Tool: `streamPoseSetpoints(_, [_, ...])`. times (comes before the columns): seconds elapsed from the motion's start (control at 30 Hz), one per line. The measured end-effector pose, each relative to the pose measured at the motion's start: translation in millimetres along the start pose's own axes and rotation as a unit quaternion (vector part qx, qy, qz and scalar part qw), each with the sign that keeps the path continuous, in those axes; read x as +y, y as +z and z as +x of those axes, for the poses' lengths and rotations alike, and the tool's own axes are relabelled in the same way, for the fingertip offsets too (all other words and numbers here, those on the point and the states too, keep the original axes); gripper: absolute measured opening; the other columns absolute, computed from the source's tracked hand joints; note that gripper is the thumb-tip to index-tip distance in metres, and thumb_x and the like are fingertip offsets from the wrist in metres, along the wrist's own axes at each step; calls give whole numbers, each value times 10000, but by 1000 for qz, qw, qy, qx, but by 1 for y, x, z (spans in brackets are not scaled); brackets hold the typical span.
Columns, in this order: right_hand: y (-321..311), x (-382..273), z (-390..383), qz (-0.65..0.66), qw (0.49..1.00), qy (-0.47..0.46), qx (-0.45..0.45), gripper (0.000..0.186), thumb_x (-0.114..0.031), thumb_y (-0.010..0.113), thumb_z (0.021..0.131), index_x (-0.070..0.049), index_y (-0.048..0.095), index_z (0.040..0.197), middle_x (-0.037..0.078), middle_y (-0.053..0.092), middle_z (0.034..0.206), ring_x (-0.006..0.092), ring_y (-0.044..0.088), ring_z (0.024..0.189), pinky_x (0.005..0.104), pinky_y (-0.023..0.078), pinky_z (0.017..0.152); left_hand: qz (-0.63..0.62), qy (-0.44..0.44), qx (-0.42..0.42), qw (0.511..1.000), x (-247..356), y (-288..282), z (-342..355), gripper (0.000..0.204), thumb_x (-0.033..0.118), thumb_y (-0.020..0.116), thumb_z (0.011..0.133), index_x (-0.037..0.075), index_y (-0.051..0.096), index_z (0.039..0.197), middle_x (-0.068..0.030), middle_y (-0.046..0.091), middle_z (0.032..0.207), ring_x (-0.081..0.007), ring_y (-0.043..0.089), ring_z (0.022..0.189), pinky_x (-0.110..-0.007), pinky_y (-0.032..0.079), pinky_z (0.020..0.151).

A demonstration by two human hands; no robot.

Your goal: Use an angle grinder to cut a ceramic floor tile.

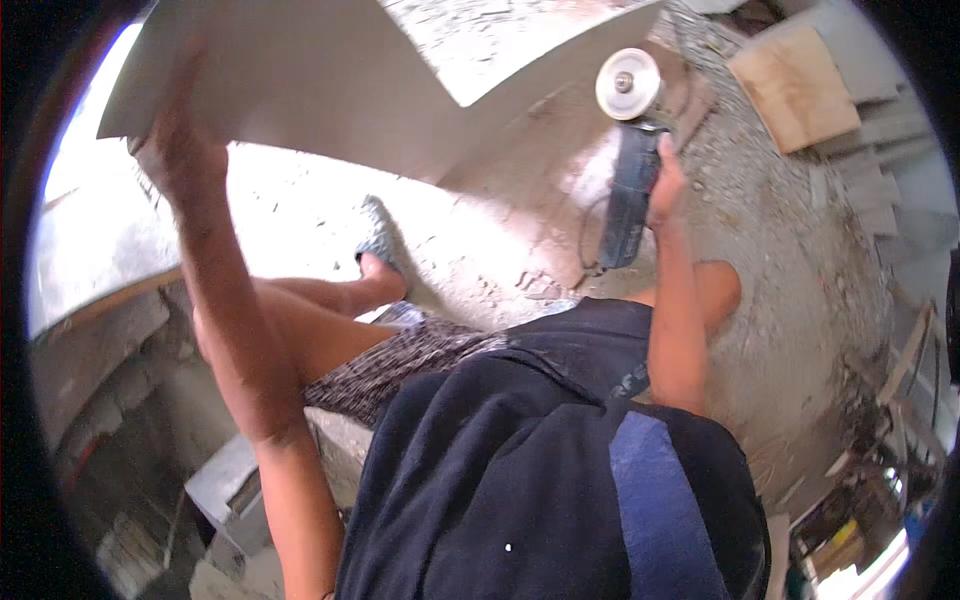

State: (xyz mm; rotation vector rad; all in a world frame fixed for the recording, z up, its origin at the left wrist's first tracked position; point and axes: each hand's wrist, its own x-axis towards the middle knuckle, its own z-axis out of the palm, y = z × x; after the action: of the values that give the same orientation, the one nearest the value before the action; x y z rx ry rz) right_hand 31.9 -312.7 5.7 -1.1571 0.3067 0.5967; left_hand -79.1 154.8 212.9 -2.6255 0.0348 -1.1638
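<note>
My left hand (180, 150) grips the lower left edge of a large thin grey sheet (310, 80), with the arm stretched forward and the fingers blurred. The sheet has a V-shaped notch in its far edge and a curved strip running off to the right. In my right hand (667, 185) is a dark angle grinder (630, 195), its fingers wrapped round the body. The grinder's pale round disc (628, 84) points away from me, just right of the sheet's strip. Whether the disc is turning, I cannot tell.
Dusty ground (790, 270) with rubble spreads around my legs. A wooden board (795, 88) lies at the far right beside stacked slabs (870, 190). Clutter lines the lower right. On the left stand a grey block (225, 480) and a wood-edged surface (100, 265).
</note>
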Motion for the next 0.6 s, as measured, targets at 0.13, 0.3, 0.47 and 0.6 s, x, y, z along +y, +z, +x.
streamPoseSetpoints(0.13, [-31,11,4,44,999,-23,-17,558,-495,391,1030,0,630,1126,133,691,861,244,681,683,375,585,630,-10,36,3,999,-20,4,1,463,84,743,847,189,647,1288,-79,709,1208,-251,693,1091,-350,574,944])
streamPoseSetpoints(0.3, [-38,17,5,97,993,-69,-13,514,-438,424,978,13,619,1128,148,676,843,256,677,664,400,589,626,-113,-14,3,993,7,-4,16,463,74,731,863,173,641,1306,-72,707,1218,-269,696,1081,-363,569,936])
streamPoseSetpoints(0.47, [-50,26,13,106,987,-113,29,486,-427,438,967,10,625,1070,140,666,812,255,671,650,400,587,613,-88,8,1,996,-4,1,15,412,126,724,899,126,643,1303,-97,689,1237,-225,671,1103,-342,544,964])
streamPoseSetpoints(0.6, [-49,29,9,99,987,-121,47,446,-405,457,975,6,624,1033,137,665,815,252,667,638,393,585,609,-356,-301,-1,885,4,7,12,416,173,728,909,49,630,1293,-115,679,1220,-204,654,1088,-342,544,951])
